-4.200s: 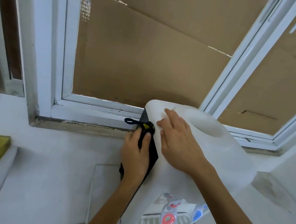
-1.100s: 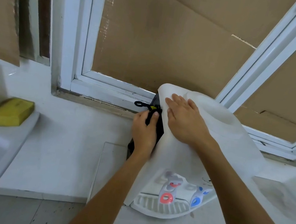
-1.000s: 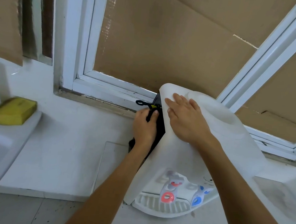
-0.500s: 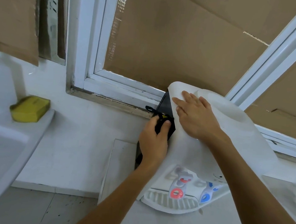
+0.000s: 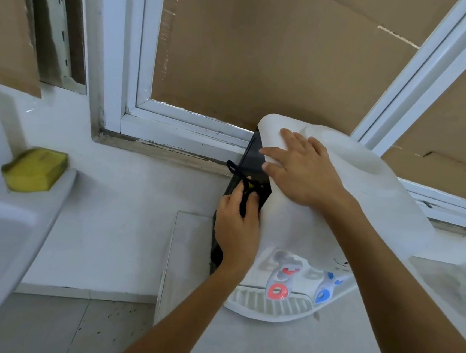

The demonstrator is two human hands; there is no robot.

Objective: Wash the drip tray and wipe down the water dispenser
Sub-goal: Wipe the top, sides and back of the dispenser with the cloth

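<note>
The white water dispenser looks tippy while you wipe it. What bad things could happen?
The white plastic water dispenser seems to lean, steadied only by the flat right hand, so it might slip or topple. The left hand wipes the black side panel with a dark cloth; its loose loop could snag. The white slotted drip tray sits near the counter's edge and could get knocked off.

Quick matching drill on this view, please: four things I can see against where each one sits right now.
Things:
1. yellow sponge
2. left hand
3. right hand
4. white slotted drip tray

Places:
A. flat on the white water dispenser top
B. white sink rim
C. under the red and blue taps
D. on the dispenser's black side, gripping a dark cloth

Pairs: 1-B, 2-D, 3-A, 4-C
</note>
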